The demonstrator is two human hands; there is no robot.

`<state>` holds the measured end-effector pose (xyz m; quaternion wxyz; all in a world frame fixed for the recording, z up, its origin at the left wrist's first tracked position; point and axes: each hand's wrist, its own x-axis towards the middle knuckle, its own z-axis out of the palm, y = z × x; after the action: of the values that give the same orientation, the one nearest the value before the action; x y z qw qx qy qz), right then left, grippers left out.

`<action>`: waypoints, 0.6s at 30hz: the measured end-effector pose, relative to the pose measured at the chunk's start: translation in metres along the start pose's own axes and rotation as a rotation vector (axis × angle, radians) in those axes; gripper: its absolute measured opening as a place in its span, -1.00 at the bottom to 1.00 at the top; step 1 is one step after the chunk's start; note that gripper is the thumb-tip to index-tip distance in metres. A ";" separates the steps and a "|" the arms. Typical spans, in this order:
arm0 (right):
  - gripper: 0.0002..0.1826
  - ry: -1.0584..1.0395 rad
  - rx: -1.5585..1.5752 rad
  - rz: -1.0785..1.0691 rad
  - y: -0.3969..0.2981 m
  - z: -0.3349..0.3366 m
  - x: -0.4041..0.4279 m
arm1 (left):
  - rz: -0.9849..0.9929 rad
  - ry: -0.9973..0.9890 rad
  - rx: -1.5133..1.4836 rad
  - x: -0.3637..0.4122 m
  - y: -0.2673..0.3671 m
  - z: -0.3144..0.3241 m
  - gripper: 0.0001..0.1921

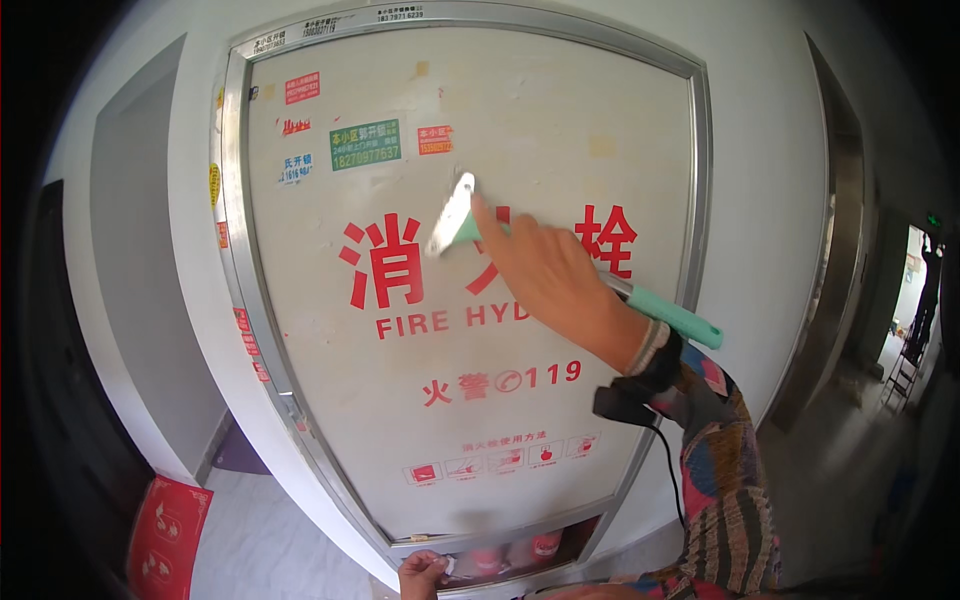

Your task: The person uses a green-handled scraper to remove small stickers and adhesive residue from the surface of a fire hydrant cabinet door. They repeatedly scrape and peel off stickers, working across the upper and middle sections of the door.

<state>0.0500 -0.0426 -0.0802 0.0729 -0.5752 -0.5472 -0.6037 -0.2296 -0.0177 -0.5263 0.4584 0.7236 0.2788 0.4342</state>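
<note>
My right hand grips a scraper with a mint-green handle. Its wide metal blade is at the white door panel of a fire hydrant cabinet, above the large red lettering. Close above and left of the blade are a torn orange-red sticker and a green sticker, both bearing writing. More sticker remnants cling to the panel's upper left. Down at the cabinet's lower edge, my left hand pinches a small whitish scrap.
A metal frame surrounds the panel, with small stickers along its left side. Red cylinders show behind the cabinet's low window. At left lies a red mat. Far right, a person is on a stepladder in a bright opening.
</note>
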 end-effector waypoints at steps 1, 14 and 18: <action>-0.33 0.096 -0.118 0.010 0.012 -0.001 0.001 | 0.085 -0.040 -0.012 0.005 -0.001 0.003 -0.73; -0.36 0.204 -0.173 -0.011 0.006 0.000 0.014 | -0.402 0.065 -0.370 0.010 0.005 0.004 -0.83; -0.40 0.034 -0.006 0.060 0.006 0.002 0.021 | -0.395 0.053 -0.369 0.024 0.002 0.013 -0.81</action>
<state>0.0483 -0.0323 -0.0610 0.0988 -0.5811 -0.5266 -0.6125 -0.2066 -0.0050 -0.5185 0.6509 0.5478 0.3427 0.3986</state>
